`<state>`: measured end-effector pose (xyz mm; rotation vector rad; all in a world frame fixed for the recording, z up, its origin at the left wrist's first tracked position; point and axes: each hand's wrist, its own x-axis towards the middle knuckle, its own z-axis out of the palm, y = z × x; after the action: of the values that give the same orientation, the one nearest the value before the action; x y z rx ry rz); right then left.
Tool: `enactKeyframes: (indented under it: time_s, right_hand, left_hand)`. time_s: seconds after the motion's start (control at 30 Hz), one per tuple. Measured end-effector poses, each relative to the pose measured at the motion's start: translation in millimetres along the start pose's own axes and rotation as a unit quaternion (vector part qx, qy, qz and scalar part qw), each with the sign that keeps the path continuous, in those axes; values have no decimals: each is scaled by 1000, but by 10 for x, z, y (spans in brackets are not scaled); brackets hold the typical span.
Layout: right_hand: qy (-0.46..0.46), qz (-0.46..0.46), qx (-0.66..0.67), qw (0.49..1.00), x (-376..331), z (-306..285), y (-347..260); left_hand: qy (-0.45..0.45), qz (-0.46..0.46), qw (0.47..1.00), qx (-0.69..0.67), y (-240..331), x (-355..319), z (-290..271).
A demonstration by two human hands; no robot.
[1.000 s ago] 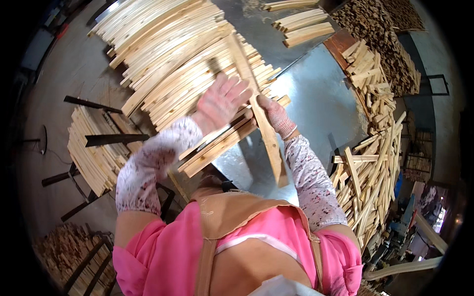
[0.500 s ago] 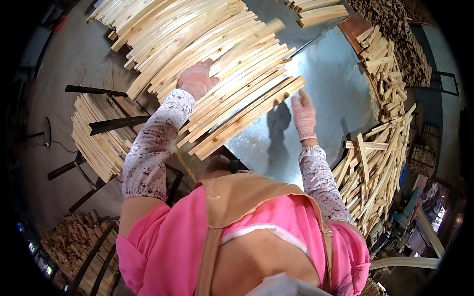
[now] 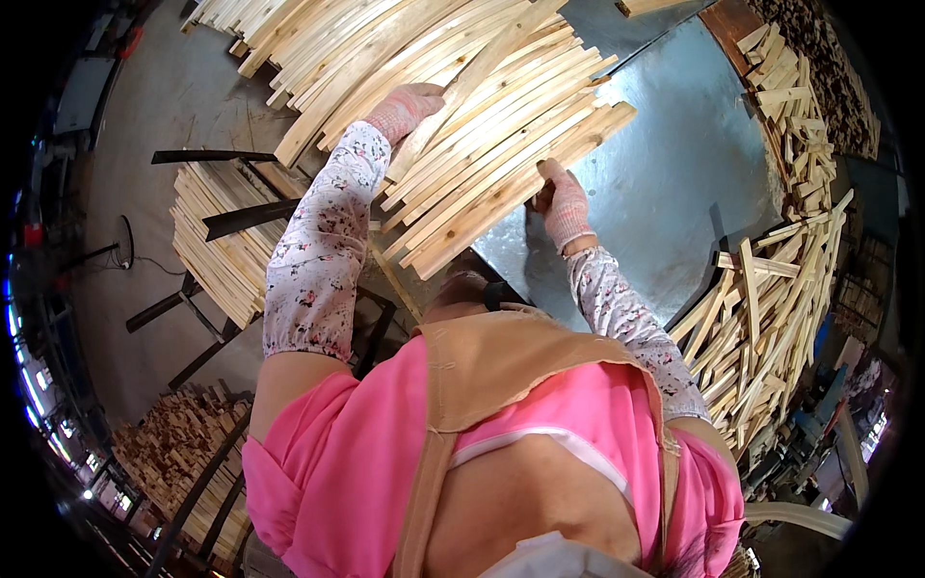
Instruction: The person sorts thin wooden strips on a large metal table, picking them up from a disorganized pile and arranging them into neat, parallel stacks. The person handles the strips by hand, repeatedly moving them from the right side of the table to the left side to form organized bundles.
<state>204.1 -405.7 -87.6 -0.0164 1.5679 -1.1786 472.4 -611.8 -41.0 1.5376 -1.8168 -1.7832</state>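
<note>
A wide row of pale wooden slats (image 3: 385, 72) lies side by side in front of me. One slat (image 3: 472, 82) rests slantwise across the others. Against its left edge is my left hand (image 3: 405, 111), in a pinkish knit glove, with fingers stretched out over the row. My right hand (image 3: 564, 204), gloved alike, is at the nearest slat (image 3: 525, 188) of the row. Its thumb lies along the slat's edge and its fingers curl in below, partly hidden in shadow.
The slats lie on a shiny metal tabletop (image 3: 665, 183). Loose slats are heaped at the right (image 3: 761, 308), and shorter pieces line the far right edge (image 3: 795, 125). Left of me, dark metal bars (image 3: 251, 219) jut beside another slat stack (image 3: 217, 241). More cut wood (image 3: 183, 453) is stacked at lower left.
The slanted slat, blurred in motion before, now lies across the row. My right hand has moved left from above the metal to the nearest slat, and the near slats are closer together.
</note>
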Motion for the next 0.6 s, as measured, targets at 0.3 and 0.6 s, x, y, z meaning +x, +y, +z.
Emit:
enactKeyframes:
  time_s: [0.3,0.6]
  right_hand:
    - [81,-133,-361,919,-316,214,-108]
    - [46,-87,-436,894,-444,201,-226]
  left_hand:
    - [117,53,965,229,-196,-93,-56]
    - [139,215,913,318,-296,-864,921]
